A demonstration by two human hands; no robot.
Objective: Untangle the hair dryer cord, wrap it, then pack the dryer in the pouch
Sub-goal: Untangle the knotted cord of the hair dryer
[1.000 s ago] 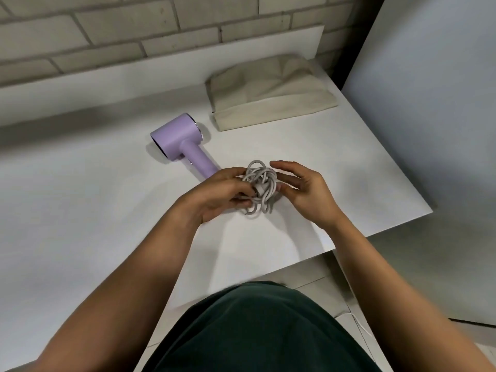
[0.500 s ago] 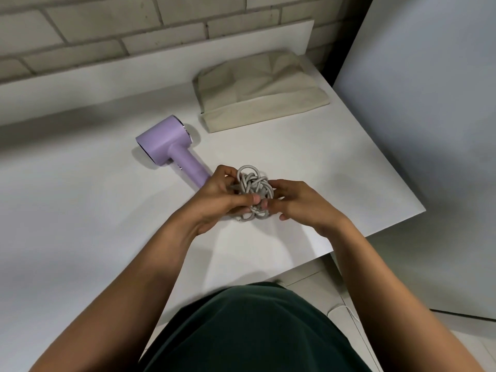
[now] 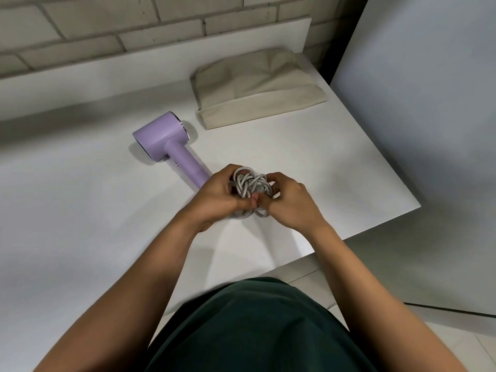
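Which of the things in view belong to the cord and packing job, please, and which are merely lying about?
Part of the job:
- grey cord, a tangled bundle held between the left hand and the right hand
- purple hair dryer, lying on the table
- beige pouch, lying flat near the wall

Just there:
- white panel standing on the right
- brick wall

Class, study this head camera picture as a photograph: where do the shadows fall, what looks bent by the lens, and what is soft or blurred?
Head view: a broad soft shadow lies along the table under the back panel; the brick wall and table edges tilt and splay, wide-angle distortion; the cord between left hand and right hand is slightly soft; no glare on the hair dryer or pouch.
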